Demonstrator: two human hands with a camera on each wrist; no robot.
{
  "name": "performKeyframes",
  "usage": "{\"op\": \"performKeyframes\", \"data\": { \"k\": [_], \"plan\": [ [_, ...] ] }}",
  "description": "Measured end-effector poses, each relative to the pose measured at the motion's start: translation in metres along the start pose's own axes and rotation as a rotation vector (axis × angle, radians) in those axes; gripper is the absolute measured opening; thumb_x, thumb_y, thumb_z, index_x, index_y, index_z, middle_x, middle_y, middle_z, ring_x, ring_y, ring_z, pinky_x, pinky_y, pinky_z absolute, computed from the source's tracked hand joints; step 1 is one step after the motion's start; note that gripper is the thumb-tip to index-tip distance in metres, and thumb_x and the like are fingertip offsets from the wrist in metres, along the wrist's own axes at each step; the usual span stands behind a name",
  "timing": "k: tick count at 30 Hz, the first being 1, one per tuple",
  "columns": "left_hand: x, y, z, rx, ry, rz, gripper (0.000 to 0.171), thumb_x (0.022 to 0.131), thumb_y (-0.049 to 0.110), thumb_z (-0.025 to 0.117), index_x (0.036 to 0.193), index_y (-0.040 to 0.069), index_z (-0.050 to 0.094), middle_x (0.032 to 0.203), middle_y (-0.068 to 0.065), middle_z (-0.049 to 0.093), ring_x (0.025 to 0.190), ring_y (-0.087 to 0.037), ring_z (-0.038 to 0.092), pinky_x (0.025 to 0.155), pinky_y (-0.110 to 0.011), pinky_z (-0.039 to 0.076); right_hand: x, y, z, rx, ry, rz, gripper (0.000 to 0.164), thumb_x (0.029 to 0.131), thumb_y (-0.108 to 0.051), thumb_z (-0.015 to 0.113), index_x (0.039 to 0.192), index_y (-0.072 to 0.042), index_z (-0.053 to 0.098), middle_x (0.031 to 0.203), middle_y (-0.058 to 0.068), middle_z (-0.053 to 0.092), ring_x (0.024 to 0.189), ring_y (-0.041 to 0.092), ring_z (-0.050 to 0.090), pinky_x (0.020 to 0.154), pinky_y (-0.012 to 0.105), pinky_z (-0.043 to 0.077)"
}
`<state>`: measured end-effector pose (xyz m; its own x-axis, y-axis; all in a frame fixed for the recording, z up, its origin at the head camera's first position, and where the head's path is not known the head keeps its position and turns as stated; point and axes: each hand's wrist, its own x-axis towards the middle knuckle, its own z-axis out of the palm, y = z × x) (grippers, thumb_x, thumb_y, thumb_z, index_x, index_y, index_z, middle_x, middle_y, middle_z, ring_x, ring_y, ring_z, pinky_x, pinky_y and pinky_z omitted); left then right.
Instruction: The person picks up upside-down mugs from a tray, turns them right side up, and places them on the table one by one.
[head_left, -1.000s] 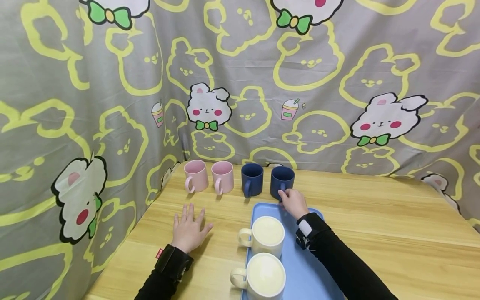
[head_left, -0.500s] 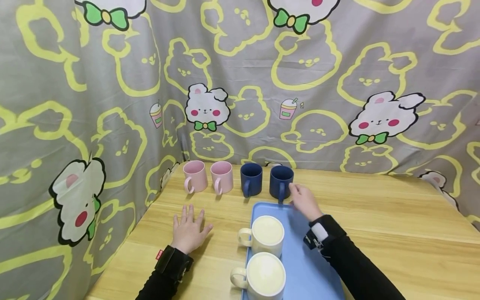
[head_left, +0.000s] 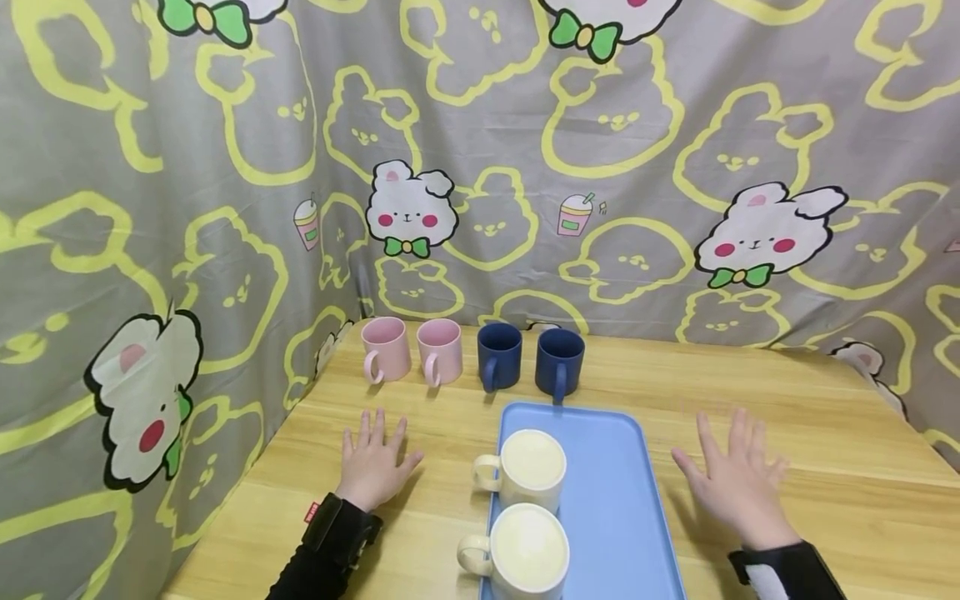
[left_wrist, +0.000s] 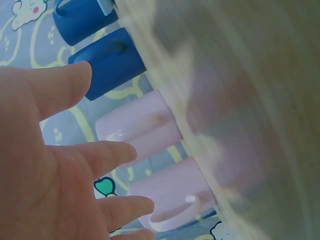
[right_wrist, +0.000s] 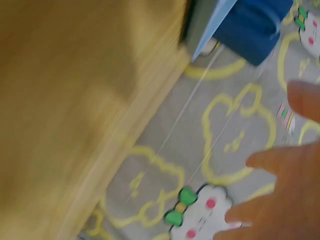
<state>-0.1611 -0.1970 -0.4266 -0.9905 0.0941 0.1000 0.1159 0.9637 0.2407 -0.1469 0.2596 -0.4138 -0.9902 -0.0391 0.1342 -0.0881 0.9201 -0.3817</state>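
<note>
My left hand (head_left: 373,467) lies palm down on the table with fingers spread, left of the tray and in front of the pink mugs. My right hand (head_left: 738,483) is spread over the table to the right of the tray, slightly blurred and holding nothing. Two pink mugs, the left one (head_left: 386,350) and the right one (head_left: 440,352), stand in a row with two navy blue mugs, one (head_left: 499,350) beside the other (head_left: 560,357). Two cream mugs, the far one (head_left: 534,460) and the near one (head_left: 530,546), sit along the left side of the blue tray (head_left: 626,500), handles pointing left.
The wooden table (head_left: 847,450) meets a grey curtain (head_left: 630,175) with yellow animal outlines behind the mug row. Another stretch of curtain (head_left: 225,275) runs along the left side. The tray's far edge lies just in front of the right navy mug.
My right hand has let go of the right navy mug's handle and moved right and toward me, past the tray, its fingers spreading. The left hand and the mugs have stayed in place.
</note>
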Motion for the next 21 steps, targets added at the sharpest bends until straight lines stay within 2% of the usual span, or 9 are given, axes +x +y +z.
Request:
{"op": "performKeyframes", "data": {
  "k": [6,10,13,16,18,21],
  "plan": [
    [-0.004,0.002,0.000,0.017,-0.023,0.040,0.063,0.097,0.044,0.054,0.144,0.004,0.045,0.150,-0.032,0.025,0.140,-0.051,0.015,0.108,-0.069,0.006,-0.016,0.018,0.002,-0.027,-0.079,0.014,0.080,0.101,-0.053,0.037,0.153,0.001,0.008,0.145,0.040,-0.023,0.128,0.060,-0.025,0.086,0.081,-0.017],
    [-0.008,0.012,0.001,-0.002,-0.113,0.119,0.067,0.096,0.047,0.054,0.146,0.003,0.042,0.151,-0.032,0.024,0.140,-0.052,0.014,0.107,-0.071,0.006,-0.021,0.021,0.007,-0.016,-0.125,0.025,0.081,0.100,-0.056,0.037,0.152,0.002,0.011,0.145,0.041,-0.022,0.128,0.062,-0.024,0.086,0.079,-0.020],
    [-0.009,0.022,0.004,-0.099,-0.199,0.211,0.068,0.097,0.047,0.052,0.146,0.002,0.040,0.151,-0.032,0.023,0.139,-0.052,0.014,0.107,-0.070,0.008,-0.023,0.020,0.010,0.003,-0.132,0.027,0.081,0.100,-0.056,0.037,0.152,0.002,0.012,0.145,0.042,-0.021,0.128,0.061,-0.025,0.086,0.079,-0.021],
    [-0.006,0.033,0.009,-0.226,-0.241,0.309,0.066,0.098,0.045,0.052,0.146,0.002,0.041,0.148,-0.032,0.031,0.136,-0.051,0.025,0.107,-0.067,0.018,-0.023,0.019,0.010,0.007,-0.126,0.023,0.081,0.100,-0.056,0.037,0.152,0.001,0.012,0.145,0.042,-0.019,0.129,0.060,-0.025,0.086,0.080,-0.020],
    [-0.001,0.040,0.013,-0.287,-0.235,0.364,0.063,0.097,0.044,0.055,0.143,0.002,0.045,0.142,-0.029,0.042,0.131,-0.046,0.037,0.106,-0.062,0.029,-0.023,0.018,0.010,0.006,-0.123,0.020,0.081,0.100,-0.055,0.037,0.152,0.002,0.012,0.145,0.042,-0.019,0.129,0.060,-0.024,0.086,0.080,-0.019],
    [0.007,0.048,0.017,-0.346,-0.220,0.428,0.048,0.095,0.040,0.060,0.127,0.004,0.059,0.115,-0.013,0.062,0.107,-0.028,0.058,0.092,-0.045,0.047,-0.022,0.017,0.009,0.008,-0.118,0.019,0.081,0.100,-0.055,0.038,0.152,0.003,0.013,0.145,0.043,-0.017,0.129,0.061,-0.023,0.086,0.080,-0.019]
  ]
}}
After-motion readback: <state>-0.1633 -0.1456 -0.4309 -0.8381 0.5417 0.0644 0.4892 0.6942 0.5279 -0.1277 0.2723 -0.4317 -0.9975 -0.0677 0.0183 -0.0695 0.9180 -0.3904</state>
